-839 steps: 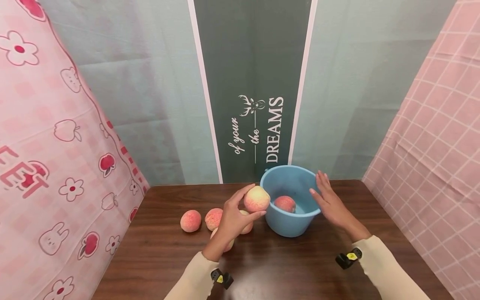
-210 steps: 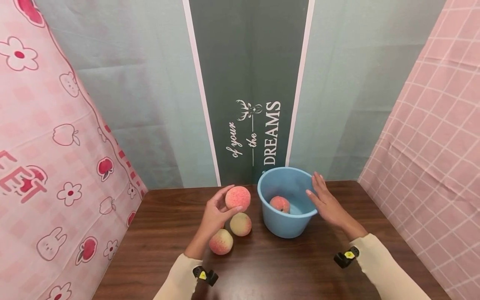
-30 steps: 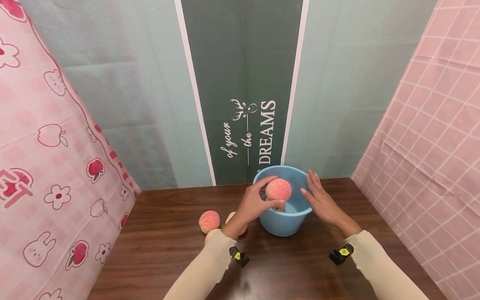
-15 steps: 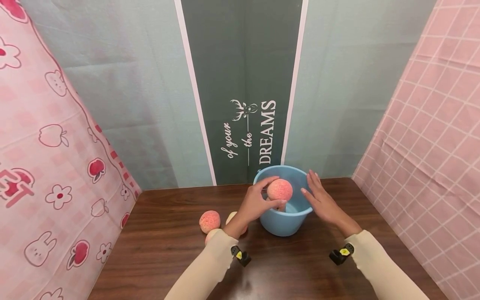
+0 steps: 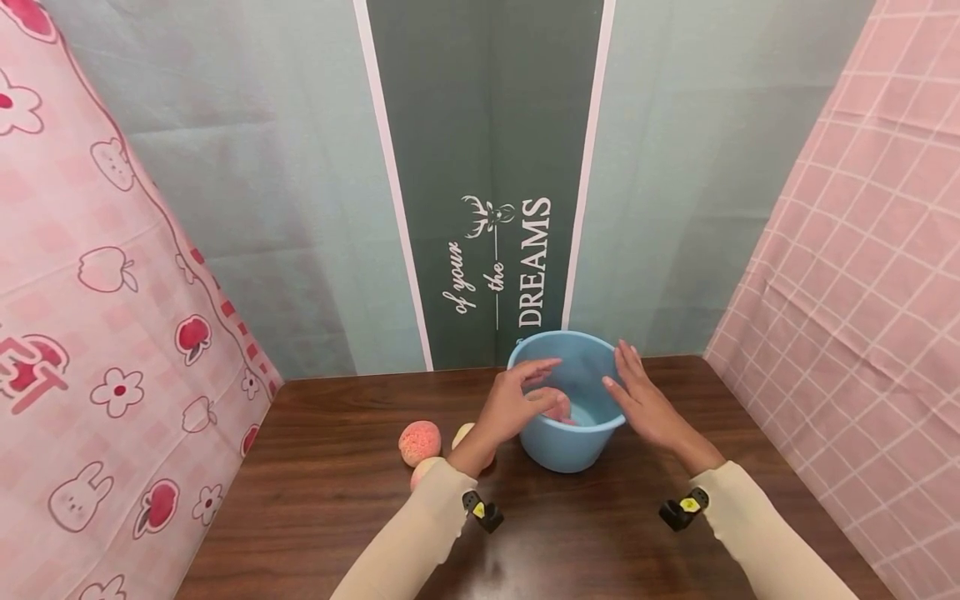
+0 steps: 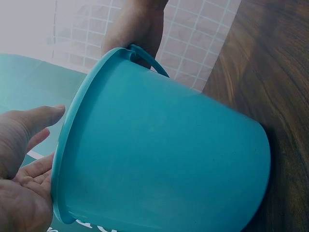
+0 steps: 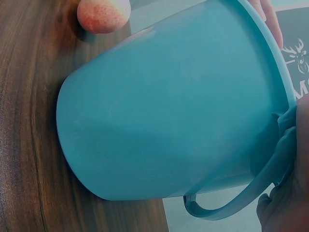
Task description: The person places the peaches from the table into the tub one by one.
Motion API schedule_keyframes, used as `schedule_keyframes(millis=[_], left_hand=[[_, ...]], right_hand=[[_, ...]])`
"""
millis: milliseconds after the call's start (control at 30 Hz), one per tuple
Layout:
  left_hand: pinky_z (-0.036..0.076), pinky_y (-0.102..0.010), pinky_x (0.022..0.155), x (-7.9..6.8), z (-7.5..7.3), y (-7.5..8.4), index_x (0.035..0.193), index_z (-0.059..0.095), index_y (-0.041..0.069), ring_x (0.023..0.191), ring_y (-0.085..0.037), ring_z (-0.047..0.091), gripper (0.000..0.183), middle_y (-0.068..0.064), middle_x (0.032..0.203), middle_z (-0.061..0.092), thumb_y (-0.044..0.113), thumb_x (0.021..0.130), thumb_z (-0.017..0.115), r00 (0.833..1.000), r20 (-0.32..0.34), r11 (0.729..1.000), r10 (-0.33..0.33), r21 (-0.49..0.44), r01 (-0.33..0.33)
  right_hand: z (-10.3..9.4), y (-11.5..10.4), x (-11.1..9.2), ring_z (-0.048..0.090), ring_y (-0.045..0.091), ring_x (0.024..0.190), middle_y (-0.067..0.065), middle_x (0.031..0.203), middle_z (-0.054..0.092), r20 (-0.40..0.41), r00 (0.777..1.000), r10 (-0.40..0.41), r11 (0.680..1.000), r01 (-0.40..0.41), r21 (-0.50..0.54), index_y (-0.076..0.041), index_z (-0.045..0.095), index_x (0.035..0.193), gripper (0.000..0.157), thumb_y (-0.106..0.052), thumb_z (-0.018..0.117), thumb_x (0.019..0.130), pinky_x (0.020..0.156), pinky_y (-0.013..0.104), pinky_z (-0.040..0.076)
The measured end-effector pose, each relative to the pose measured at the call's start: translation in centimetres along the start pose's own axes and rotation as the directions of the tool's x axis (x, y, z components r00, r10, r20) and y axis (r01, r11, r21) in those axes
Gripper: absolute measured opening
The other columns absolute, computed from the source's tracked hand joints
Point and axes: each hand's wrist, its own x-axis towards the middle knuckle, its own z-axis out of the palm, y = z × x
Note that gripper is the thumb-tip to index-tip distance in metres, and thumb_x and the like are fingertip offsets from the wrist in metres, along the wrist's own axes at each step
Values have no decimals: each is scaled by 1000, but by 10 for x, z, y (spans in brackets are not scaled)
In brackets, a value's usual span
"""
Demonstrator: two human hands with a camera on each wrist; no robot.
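A light blue bucket stands on the dark wood table, with at least one pinkish peach visible inside. Over its near left rim hovers my left hand, fingers extended and holding nothing; it partly covers the peach. On the opposite side my right hand rests against the rim beside the handle, its fingers straight. Left of the bucket lie a reddish peach, a pale peach half hidden by my left wrist, and another peach mostly behind the sleeve.
The wooden table reaches back to a grey-green cloth with a dark printed stripe. Pink patterned cloth hangs at the left, pink checked cloth at the right. Each wrist wears a small black camera.
Half a second ago my left hand held a peach above the bucket; it has let go and the peach is gone from its fingers. My right hand and the bucket stay put.
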Motion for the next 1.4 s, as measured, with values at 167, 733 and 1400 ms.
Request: schedule_keyframes(millis=[167,733,1400], left_hand=[[47,-46,93,-1,0,1,126,61,24,114,-22,58,50,9,125,59,9,80,75,999,-3,998,-42,-44,42],[45,-46,95,-6,-10,5,127,58,8,113,-30,57,47,-6,121,63,6,82,72,998,-44,978,48,-201,-56],[44,-52,94,-32,-39,20,126,55,-4,115,-40,53,46,-21,125,57,2,83,70,994,-65,971,86,-220,-98]], right_hand=[[0,0,0,-15,21,142,0,157,-9,-9,1000,-11,1000,11,3,-14,2,151,69,-45,36,100,107,63,7],[-1,-2,1,-16,20,142,-5,156,-13,-5,1000,29,1000,-29,-13,-18,-1,151,69,-46,35,100,106,66,8],[-2,-2,2,-15,23,142,-2,156,-12,5,1000,6,1000,-6,-13,-15,-1,151,69,-46,34,100,106,65,7]])
